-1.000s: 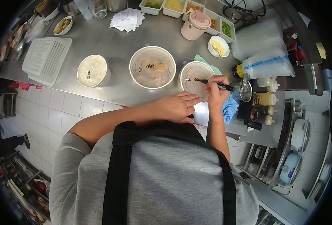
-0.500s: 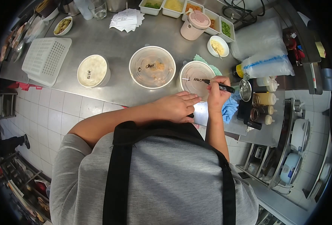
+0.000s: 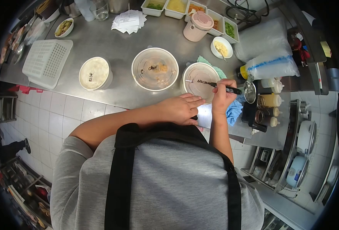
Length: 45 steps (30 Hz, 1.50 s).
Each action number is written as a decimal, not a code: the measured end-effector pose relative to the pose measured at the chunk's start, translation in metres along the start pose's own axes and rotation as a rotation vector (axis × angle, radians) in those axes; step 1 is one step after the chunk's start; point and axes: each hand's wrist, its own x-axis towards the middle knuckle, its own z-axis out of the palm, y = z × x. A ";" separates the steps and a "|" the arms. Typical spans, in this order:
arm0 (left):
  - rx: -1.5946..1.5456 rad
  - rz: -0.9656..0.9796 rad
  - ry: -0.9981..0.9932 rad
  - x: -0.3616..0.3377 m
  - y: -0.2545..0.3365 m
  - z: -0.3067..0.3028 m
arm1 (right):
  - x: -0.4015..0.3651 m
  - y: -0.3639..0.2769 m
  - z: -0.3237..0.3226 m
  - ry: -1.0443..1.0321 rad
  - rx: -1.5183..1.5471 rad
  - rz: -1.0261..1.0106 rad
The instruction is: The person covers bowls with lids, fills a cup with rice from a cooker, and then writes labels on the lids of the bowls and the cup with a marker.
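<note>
My right hand [image 3: 222,96] grips a black marker [image 3: 227,89] with its tip on the lid of a round lidded container [image 3: 198,81], where handwriting runs across the top. My left hand [image 3: 181,109] lies flat on the steel counter edge, fingertips against the near rim of that container, and holds nothing. To its left stand two more lidded containers with writing on them: a large clear one [image 3: 155,69] with food inside and a smaller white one [image 3: 95,73].
A white perforated basket [image 3: 46,61] lies upside down at the left. Paper slips [image 3: 130,19], a pink lidded pot [image 3: 198,25], topping trays [image 3: 177,5] and a small bowl [image 3: 222,46] sit farther back. Plastic bags [image 3: 271,57], sauce bottles [image 3: 269,101] and a blue cloth [image 3: 234,109] are at the right.
My right hand has moved the marker to the right across the lid, and the written word has grown longer. My left hand has stayed in place.
</note>
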 end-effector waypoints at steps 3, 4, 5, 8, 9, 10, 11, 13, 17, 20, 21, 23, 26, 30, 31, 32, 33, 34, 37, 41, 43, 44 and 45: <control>-0.046 0.000 0.052 0.000 0.000 -0.004 | 0.000 -0.003 -0.003 0.020 0.009 0.036; -0.089 0.003 0.118 0.000 -0.002 -0.006 | -0.002 -0.008 -0.001 0.032 0.089 0.057; -0.128 0.008 0.184 0.001 -0.002 -0.013 | -0.003 -0.018 0.002 0.044 0.172 0.074; -0.313 -0.250 0.187 -0.003 0.003 -0.046 | -0.008 -0.058 0.009 -0.096 0.348 0.155; -0.333 -0.259 0.210 -0.005 0.003 -0.050 | -0.010 -0.069 0.010 -0.173 0.393 0.182; -0.354 -0.268 0.235 -0.007 0.003 -0.054 | -0.013 -0.075 0.013 -0.250 0.421 0.178; -0.375 -0.277 0.261 -0.009 0.003 -0.058 | -0.015 -0.080 0.016 -0.261 0.435 0.181; -0.390 -0.279 0.257 -0.011 0.004 -0.063 | -0.021 -0.088 0.024 -0.290 0.461 0.190; -0.370 -0.263 0.202 -0.022 0.011 -0.065 | -0.048 -0.083 0.035 -0.464 0.251 0.236; -0.256 -0.285 0.091 -0.035 0.015 -0.088 | -0.054 -0.099 0.025 -0.508 0.087 0.206; -0.194 -0.290 0.034 -0.037 0.017 -0.100 | -0.054 -0.113 0.017 -0.481 0.116 0.322; -0.171 -0.150 0.050 -0.041 0.026 -0.120 | -0.053 -0.143 0.016 -0.523 0.024 0.200; -0.071 0.130 0.243 -0.039 0.057 -0.155 | -0.061 -0.182 0.031 -0.640 -0.020 -0.133; -0.097 0.209 0.254 -0.049 0.055 -0.170 | -0.069 -0.201 0.048 -0.651 -0.053 -0.265; -0.102 0.104 0.252 -0.052 0.049 -0.171 | -0.065 -0.200 0.046 -0.668 -0.092 -0.249; -0.108 -0.012 0.249 -0.058 0.039 -0.171 | -0.057 -0.204 0.039 -0.593 -0.168 -0.350; -0.058 -0.201 0.304 -0.066 0.025 -0.177 | -0.046 -0.210 0.025 -0.524 -0.241 -0.448; -0.006 -0.398 0.364 -0.077 0.007 -0.184 | -0.038 -0.228 0.005 -0.228 -0.319 -0.413; 0.410 -0.726 0.496 -0.163 -0.077 -0.173 | 0.032 -0.260 -0.069 0.290 -0.420 -0.810; -0.063 -1.172 0.482 -0.240 -0.111 -0.150 | 0.147 -0.274 -0.150 0.484 -1.092 -0.887; -0.144 -1.195 0.624 -0.244 -0.106 -0.139 | 0.202 -0.263 -0.171 0.377 -1.223 -0.903; -0.179 -1.216 0.704 -0.245 -0.103 -0.135 | 0.223 -0.257 -0.177 0.346 -1.255 -0.932; -0.226 -1.261 0.779 -0.244 -0.097 -0.131 | 0.242 -0.251 -0.181 0.313 -1.286 -0.964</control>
